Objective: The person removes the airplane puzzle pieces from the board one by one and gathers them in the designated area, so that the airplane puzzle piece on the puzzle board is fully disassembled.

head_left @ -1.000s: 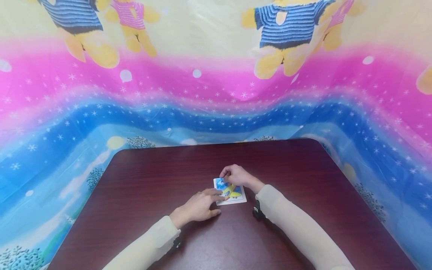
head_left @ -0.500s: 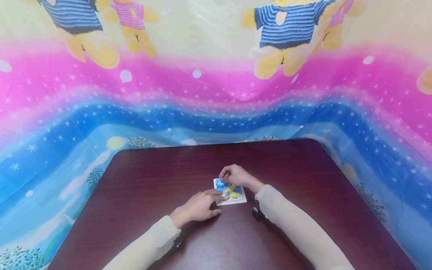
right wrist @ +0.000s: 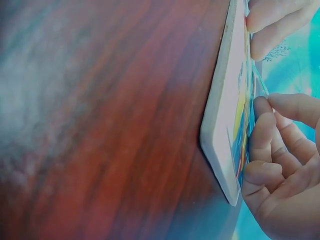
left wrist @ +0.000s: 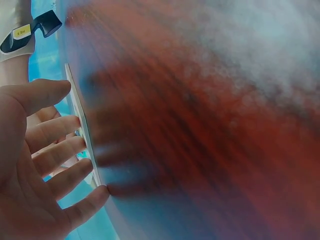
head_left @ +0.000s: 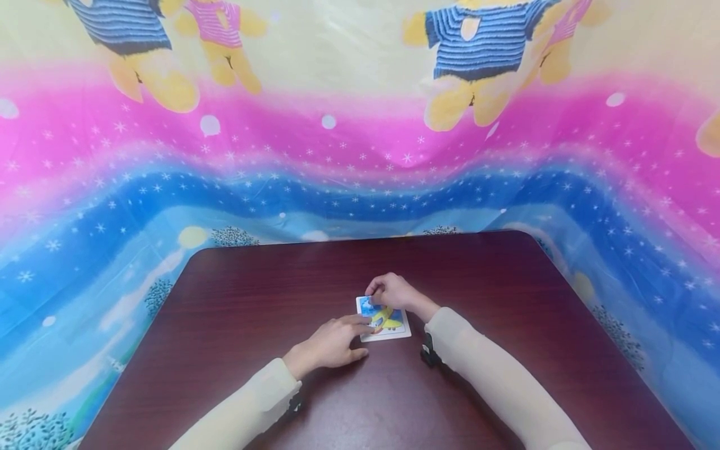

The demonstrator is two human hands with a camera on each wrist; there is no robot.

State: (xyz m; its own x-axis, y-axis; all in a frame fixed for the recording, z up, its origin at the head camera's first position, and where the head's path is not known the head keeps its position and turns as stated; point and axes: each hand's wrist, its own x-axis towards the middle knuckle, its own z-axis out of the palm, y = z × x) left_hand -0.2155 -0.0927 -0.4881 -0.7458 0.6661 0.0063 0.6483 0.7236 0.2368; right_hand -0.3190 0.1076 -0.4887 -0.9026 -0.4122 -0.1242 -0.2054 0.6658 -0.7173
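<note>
A small square picture puzzle board (head_left: 388,337) lies on the table, its white border framing a yellow and blue picture. My left hand (head_left: 334,342) reaches in from the left, fairly straight fingers resting on the board's left part, thumb beside its near edge. At the far side my right hand (head_left: 396,292) bends over the upper part of the picture. In the right wrist view, the thumb and index finger of that hand (right wrist: 287,160) pinch a thin, flat puzzle piece (right wrist: 261,81), tilted up from the board. Most of the piece's face is hidden.
The dark red-brown wooden table (head_left: 270,281) has rounded far corners. A printed curtain (head_left: 360,150) with bears and snowflakes hangs around its back and sides. Dark straps sit on both wrists, such as the wrist strap (head_left: 430,351) at the right sleeve.
</note>
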